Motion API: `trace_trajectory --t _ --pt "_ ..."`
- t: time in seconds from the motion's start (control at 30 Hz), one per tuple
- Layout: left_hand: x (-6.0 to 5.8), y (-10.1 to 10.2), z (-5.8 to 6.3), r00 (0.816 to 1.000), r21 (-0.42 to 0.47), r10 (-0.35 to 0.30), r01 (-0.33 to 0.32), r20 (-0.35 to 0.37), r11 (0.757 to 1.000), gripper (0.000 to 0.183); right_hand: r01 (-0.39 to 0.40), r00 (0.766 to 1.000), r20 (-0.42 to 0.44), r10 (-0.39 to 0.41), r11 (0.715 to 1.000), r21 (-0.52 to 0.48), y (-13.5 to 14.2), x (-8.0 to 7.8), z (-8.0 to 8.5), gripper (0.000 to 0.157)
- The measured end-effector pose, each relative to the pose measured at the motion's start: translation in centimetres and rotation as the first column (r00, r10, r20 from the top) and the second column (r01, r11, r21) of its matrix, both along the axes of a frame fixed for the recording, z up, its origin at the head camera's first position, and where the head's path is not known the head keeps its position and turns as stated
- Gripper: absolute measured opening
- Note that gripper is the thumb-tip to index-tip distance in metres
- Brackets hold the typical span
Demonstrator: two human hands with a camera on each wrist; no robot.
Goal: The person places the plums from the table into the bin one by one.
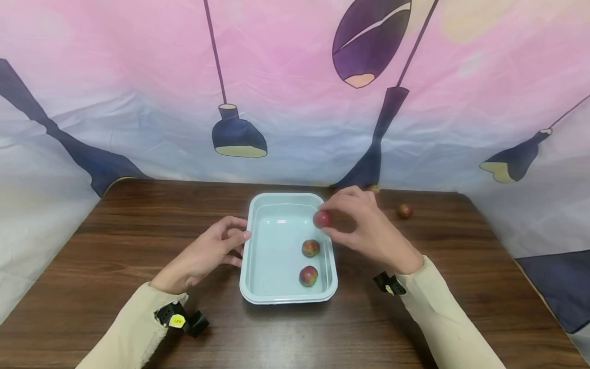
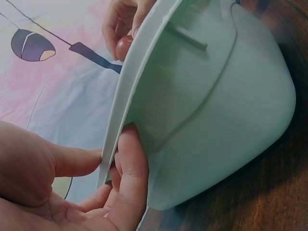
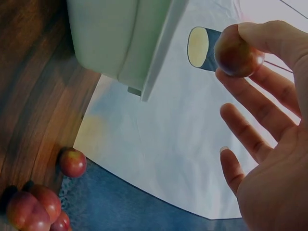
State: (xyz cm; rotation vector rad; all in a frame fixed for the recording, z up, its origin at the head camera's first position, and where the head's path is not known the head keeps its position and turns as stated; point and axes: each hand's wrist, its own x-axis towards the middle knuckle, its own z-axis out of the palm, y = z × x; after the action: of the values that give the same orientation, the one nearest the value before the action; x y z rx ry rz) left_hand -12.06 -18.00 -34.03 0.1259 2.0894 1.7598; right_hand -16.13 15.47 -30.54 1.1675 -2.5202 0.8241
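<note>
A pale green plastic tub (image 1: 272, 256) stands on the wooden table, two red-green plums (image 1: 311, 248) inside it along its right side. My left hand (image 1: 221, 241) grips the tub's left rim, thumb on top and fingers curled beneath, as the left wrist view shows. Above the tub's far right rim, my right hand (image 1: 357, 220) pinches another plum (image 3: 238, 50) between thumb and fingertips. In the right wrist view that plum is held up clear of the tub's wall (image 3: 110, 33), the other fingers spread loosely.
Behind the right hand, a loose plum (image 1: 405, 210) lies near the table's far edge. Several more plums (image 3: 29, 211) cluster on the table in the right wrist view. A printed cloth backdrop (image 1: 295, 128) rises just behind the table (image 1: 152, 225).
</note>
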Motion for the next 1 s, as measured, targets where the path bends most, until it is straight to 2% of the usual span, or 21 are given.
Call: trace_trajectory --t 0.3,0.77,1.0 --pt "0.0 0.0 0.3 1.000 -0.003 -0.010 0.010 -0.010 1.000 0.046 -0.052 0.998 -0.042 0.052 0.999 0.003 -0.4 -0.1 -0.3 0.038" --pt "-0.1 0.1 0.3 1.000 -0.002 -0.012 0.012 -0.005 1.000 0.046 -0.076 0.997 -0.019 0.076 0.997 0.001 -1.1 0.1 -0.8 0.036" --pt "-0.1 0.1 0.1 1.000 -0.001 -0.016 0.016 -0.004 1.000 0.048 -0.058 0.998 -0.004 0.058 0.998 -0.006 -1.1 0.3 -0.9 0.041"
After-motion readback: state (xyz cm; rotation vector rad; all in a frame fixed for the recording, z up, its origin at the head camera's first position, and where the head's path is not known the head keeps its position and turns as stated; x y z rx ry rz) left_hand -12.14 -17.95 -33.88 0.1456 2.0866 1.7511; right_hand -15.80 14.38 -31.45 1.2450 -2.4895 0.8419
